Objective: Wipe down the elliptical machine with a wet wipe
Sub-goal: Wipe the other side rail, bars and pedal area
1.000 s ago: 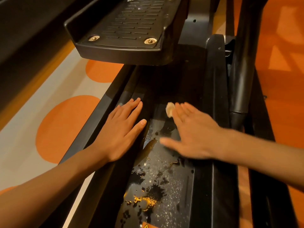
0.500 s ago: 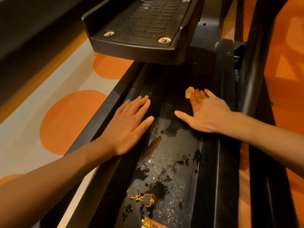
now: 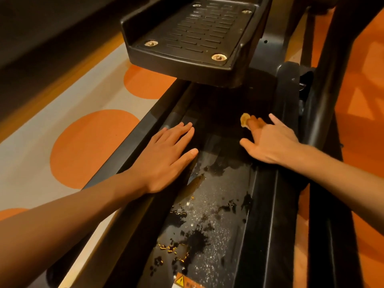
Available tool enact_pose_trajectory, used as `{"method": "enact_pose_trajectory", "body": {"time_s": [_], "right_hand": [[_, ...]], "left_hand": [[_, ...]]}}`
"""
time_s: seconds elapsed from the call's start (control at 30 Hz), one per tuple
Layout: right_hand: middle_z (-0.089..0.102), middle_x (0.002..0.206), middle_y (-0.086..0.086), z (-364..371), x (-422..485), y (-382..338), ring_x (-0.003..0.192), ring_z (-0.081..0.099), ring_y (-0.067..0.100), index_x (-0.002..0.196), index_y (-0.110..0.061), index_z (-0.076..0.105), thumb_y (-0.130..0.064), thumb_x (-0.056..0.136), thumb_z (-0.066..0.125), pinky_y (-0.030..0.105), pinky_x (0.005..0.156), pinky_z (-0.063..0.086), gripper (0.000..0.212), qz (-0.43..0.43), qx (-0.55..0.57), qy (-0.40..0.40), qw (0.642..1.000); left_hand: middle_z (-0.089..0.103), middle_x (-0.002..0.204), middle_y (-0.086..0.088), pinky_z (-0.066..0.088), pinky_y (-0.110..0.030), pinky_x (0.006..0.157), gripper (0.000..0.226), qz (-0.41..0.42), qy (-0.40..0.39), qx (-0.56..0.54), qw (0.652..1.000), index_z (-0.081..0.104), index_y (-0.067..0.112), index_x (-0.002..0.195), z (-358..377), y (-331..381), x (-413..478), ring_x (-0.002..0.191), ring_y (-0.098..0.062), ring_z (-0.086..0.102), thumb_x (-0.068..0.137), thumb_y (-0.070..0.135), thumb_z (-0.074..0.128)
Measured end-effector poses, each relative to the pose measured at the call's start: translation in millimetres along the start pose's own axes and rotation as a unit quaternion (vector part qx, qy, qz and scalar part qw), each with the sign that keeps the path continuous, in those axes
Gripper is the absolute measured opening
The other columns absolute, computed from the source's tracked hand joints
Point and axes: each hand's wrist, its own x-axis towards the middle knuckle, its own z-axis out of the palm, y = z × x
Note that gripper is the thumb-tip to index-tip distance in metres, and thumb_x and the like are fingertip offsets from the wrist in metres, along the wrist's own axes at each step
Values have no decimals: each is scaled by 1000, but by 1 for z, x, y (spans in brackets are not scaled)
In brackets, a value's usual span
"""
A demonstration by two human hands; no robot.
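The black elliptical machine's base channel runs away from me, glossy with wet streaks and speckles. My right hand lies flat at the channel's far right, fingers pressed onto a small crumpled wet wipe. Only a bit of the wipe shows past the fingertips. My left hand rests palm down on the channel's left rail, fingers spread and holding nothing. The ribbed foot pedal hangs over the far end of the channel, just beyond both hands.
A black swing arm and side cover rise close to the right of my right hand. A yellow warning sticker sits at the channel's near end. Pale floor with orange circles lies left; orange floor lies right.
My right hand has slid the wipe forward and to the right along the channel, toward the pedal. My left hand has stayed on the left rail.
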Motion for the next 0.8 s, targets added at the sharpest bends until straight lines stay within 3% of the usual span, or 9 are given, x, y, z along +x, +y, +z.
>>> {"method": "enact_pose_trajectory", "body": {"time_s": [0.07, 0.23, 0.33, 0.43, 0.6, 0.7, 0.8], "right_hand": [[24, 168, 11, -2, 13, 9, 155, 23, 20, 163, -16, 11, -55, 106, 23, 37, 127, -5, 71, 14, -11, -12, 1000], [44, 153, 15, -4, -9, -9, 147, 36, 25, 159, -7, 25, -64, 100, 22, 40, 128, -6, 82, 35, -26, -9, 999], [32, 161, 20, 3, -87, -55, 153, 24, 28, 159, 1, 20, -75, 87, 7, 42, 129, -3, 106, -13, -47, -29, 998], [9, 169, 21, 1, -131, -78, 158, 4, 26, 161, 2, 4, -75, 87, 5, 41, 128, -7, 107, -68, -42, -113, 990], [23, 167, 16, -1, -47, -31, 156, 18, 23, 162, -2, 14, -68, 99, 18, 37, 128, -4, 90, -5, -40, -42, 998], [37, 160, 18, -12, 13, -1, 152, 29, 26, 160, -7, 24, -61, 104, 21, 38, 128, -1, 78, 75, 25, -53, 995], [22, 167, 19, -10, 13, -21, 155, 20, 30, 163, -7, 10, -67, 101, 21, 39, 128, 5, 86, 50, 33, -45, 997]], "left_hand": [[3, 173, 11, -9, -27, 127, 82, 2, 0, 0, 1000, 8, 26, 166, 1, -1, 0, 158, -2, -8, 97, 70, 0], [2, 173, 11, -10, -27, 127, 85, 2, -1, -2, 1000, 7, 26, 166, 0, 1, 0, 158, -2, -9, 95, 71, -3], [2, 174, 11, -7, -30, 129, 86, 3, -1, 1, 1000, 8, 25, 166, -1, 1, 1, 158, -3, -8, 94, 70, -4], [3, 174, 10, -4, -34, 130, 87, 5, 3, 4, 1000, 8, 25, 166, 1, 0, 3, 159, -5, -7, 94, 70, -5], [3, 174, 9, -3, -35, 130, 86, 5, 1, 4, 1000, 8, 25, 166, 2, -1, 2, 159, -5, -6, 94, 71, -5], [4, 174, 9, -3, -35, 130, 86, 3, 2, 4, 1000, 8, 25, 166, 1, 0, 2, 159, -6, -5, 94, 70, -4], [4, 174, 8, -3, -35, 130, 85, 2, 3, 5, 1000, 9, 24, 166, 1, 0, 2, 159, -6, -5, 95, 69, -3]]}}
